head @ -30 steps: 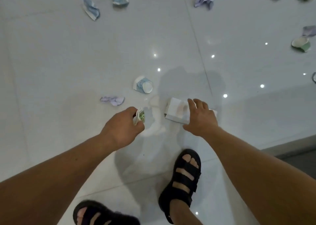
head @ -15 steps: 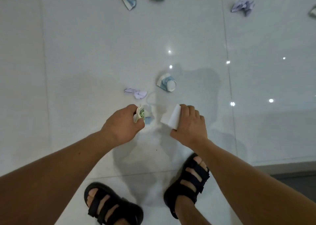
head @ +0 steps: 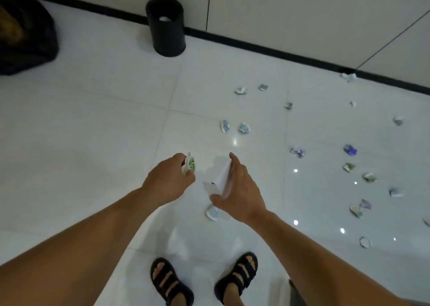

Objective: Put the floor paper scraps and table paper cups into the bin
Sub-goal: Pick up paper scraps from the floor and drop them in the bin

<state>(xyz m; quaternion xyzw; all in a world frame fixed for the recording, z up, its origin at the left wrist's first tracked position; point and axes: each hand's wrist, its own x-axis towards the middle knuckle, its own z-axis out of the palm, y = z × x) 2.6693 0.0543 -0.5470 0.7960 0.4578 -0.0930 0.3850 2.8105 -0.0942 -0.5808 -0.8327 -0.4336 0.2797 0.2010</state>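
Raised: left hand (head: 167, 180) grips scrap (head: 189, 165) | right hand (head: 242, 189) grips paper (head: 217, 177)

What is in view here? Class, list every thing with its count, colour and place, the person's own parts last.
bin: one, black, on the floor by the far wall.
bag: one, dark, top left corner.
floor scraps: well over a dozen; blue, green, purple, white; scattered on the white tiles, mostly right.
green scrap: one, green and white, in the left hand.
white paper: one, white, in the right hand.
sandals: two, black, on the feet, bottom centre.
left hand: one, curled round the green scrap.
right hand: one, pinching the white paper.
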